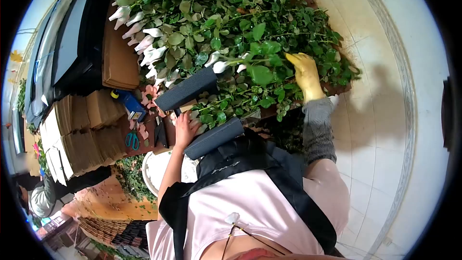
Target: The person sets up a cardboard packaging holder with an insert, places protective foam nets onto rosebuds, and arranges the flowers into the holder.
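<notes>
fingers (294,59) of the right hand (308,74) curled around a rose (260,73), its bud (220,67) pointing toward the ridged block (185,89). the left hand (184,130), grip unclear, lay nearer that block.

Your left hand (183,131) sits between two dark ridged strips (215,138), beside pale blooms (194,115). To the right, your yellow-gloved right hand (306,74) grips a white rose (220,67) by its leafy stem. Beyond lies a heap of roses (216,14), heads to the left. Teal scissors (132,140) and cardboard stacks (91,130) lie left of your left hand.
</notes>
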A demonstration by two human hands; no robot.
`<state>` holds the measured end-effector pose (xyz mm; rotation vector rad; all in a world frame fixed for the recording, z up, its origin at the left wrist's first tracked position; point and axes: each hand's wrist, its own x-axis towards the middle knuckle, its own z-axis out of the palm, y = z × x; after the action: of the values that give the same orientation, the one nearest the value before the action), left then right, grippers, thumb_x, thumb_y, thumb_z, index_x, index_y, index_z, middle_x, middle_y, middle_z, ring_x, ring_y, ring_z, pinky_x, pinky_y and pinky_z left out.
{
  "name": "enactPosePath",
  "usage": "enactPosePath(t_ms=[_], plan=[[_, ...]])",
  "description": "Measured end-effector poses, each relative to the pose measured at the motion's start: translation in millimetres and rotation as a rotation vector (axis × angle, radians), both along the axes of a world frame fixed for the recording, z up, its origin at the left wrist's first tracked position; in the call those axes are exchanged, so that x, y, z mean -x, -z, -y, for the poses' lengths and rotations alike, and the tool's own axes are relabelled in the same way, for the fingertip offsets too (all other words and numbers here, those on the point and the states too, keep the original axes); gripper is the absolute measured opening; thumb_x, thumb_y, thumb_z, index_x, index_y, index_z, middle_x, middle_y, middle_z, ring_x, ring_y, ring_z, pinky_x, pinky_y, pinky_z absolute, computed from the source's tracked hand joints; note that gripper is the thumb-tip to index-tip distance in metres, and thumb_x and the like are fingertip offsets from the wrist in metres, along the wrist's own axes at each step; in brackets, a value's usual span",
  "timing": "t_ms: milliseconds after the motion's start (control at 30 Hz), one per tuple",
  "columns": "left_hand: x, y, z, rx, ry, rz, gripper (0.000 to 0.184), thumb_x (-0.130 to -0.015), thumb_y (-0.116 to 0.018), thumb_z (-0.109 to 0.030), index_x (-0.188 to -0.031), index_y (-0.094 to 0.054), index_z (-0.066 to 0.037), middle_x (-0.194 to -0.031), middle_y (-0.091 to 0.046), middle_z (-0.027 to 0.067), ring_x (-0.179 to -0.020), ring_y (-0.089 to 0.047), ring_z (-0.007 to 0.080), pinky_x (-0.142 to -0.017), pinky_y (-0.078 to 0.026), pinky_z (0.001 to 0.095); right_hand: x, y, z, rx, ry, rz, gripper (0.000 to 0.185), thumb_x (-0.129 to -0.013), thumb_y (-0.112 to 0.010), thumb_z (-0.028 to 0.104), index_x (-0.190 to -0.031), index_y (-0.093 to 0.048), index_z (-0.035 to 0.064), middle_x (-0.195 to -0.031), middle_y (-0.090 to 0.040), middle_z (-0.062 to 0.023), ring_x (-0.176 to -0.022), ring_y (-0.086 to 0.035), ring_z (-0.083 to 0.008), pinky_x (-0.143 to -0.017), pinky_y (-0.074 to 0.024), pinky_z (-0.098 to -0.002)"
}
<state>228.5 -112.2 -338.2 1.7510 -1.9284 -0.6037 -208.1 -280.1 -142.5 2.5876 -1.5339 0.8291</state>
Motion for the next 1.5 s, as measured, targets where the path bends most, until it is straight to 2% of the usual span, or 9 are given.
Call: enactPosePath(t_ms=[200,500,700,833,1067,1233,1300,1433,1500], plan=[[1,2,4,0.037,-0.006,-0.061,0.067,-0.075,-0.081,-0.022,-0.131,-0.05,-0.003,-0.103,-0.059,0.0153,-0.1,-0.056,0.0348,-0.09,-0.043,0.0451,-38,8,-32,-0.083,-0.161,-0.066,0.032,-0.085,-0.055,-0.002,-0.11,-0.07,0.0098,-0.086,-0.07,-0.0124,-0.08,-0.067,-0.0312,-0.078,-0.0555,-0.0413],[1,-2,5,0.01,-0.014,-0.042,0.064,-0.074,-0.08,-0.023,-0.129,-0.051,-0.005,-0.108,-0.059,0.016,-0.104,-0.056,0.0374,-0.092,-0.044,0.0464,-18,-64,-58,-0.223,-0.118,0.358,0.067,-0.062,-0.043,-0.021,-0.12,-0.065,0.004,-0.115,-0.067,-0.0184,-0.113,-0.061,-0.0344,-0.099,-0.0474,-0.0391],[-2,-1,3,-0.277,-0.054,-0.059,0.06,-0.076,-0.078,-0.022,-0.125,-0.051,0.001,-0.116,-0.058,0.0212,-0.109,-0.054,0.0413,-0.093,-0.044,0.0478,-98,102,-35,-0.411,-0.32,-0.368,0.036,-0.08,-0.056,-0.003,-0.11,-0.071,0.01,-0.095,-0.07,-0.0133,-0.085,-0.067,-0.029,-0.076,-0.055,-0.0409],[1,-3,2,0.035,-0.011,0.052,0.065,-0.076,-0.078,-0.03,-0.13,-0.053,-0.004,-0.113,-0.059,0.0165,-0.105,-0.056,0.0362,-0.093,-0.044,0.0441,-118,120,-37,-0.741,-0.169,-0.86,0.018,-0.088,-0.059,0.008,-0.1,-0.072,0.0115,-0.096,-0.072,-0.0081,-0.094,-0.069,-0.0254,-0.076,-0.0561,-0.0377],[4,-35,9,0.042,0.056,0.333,0.06,-0.073,-0.077,-0.038,-0.123,-0.062,-0.008,-0.125,-0.053,0.0141,-0.117,-0.048,0.0356,-0.1,-0.038,0.0486,-130,201,-33,-0.503,-0.094,-0.719,0.013,-0.077,-0.063,0.009,-0.086,-0.072,0.0105,-0.08,-0.071,-0.0082,-0.081,-0.069,-0.0269,-0.068,-0.0533,-0.0388],[-1,-18,15,-0.046,0.007,0.226,0.061,-0.069,-0.079,-0.04,-0.12,-0.063,-0.011,-0.136,-0.047,0.0163,-0.125,-0.044,0.0405,-0.106,-0.034,0.0519,-86,200,-22,-0.673,-0.259,-0.003,0.032,-0.08,-0.059,0.002,-0.111,-0.068,0.0039,-0.116,-0.066,-0.0174,-0.107,-0.062,-0.0355,-0.091,-0.0504,-0.0419],[-2,-25,17,-0.048,0.041,0.286,0.066,-0.068,-0.082,-0.04,-0.123,-0.062,-0.01,-0.14,-0.045,0.0171,-0.127,-0.043,0.0402,-0.105,-0.036,0.0524,-72,169,-2,-1.124,-0.399,0.17,0.043,-0.098,-0.056,0.02,-0.139,-0.051,0.0105,-0.147,-0.048,-0.0096,-0.131,-0.048,-0.0305,-0.11,-0.0403,-0.0423],[2,-24,17,-0.074,0.025,0.323,0.065,-0.07,-0.081,-0.044,-0.122,-0.061,-0.009,-0.138,-0.046,0.0181,-0.125,-0.044,0.0402,-0.104,-0.036,0.0521,-58,25,24,-0.743,-0.038,0.752,0.036,-0.098,-0.055,0.023,-0.133,-0.056,0.0141,-0.14,-0.054,-0.0089,-0.128,-0.051,-0.0291,-0.107,-0.0431,-0.0436],[2,-14,14,0.011,0.033,0.293,0.065,-0.071,-0.081,-0.041,-0.121,-0.06,-0.006,-0.137,-0.046,0.0222,-0.122,-0.045,0.0428,-0.102,-0.038,0.0526,-35,37,72,-0.255,0.277,0.3,0.032,-0.092,-0.059,0.019,-0.124,-0.061,0.015,-0.139,-0.054,-0.0094,-0.129,-0.05,-0.0287,-0.108,-0.0399,-0.0436]])
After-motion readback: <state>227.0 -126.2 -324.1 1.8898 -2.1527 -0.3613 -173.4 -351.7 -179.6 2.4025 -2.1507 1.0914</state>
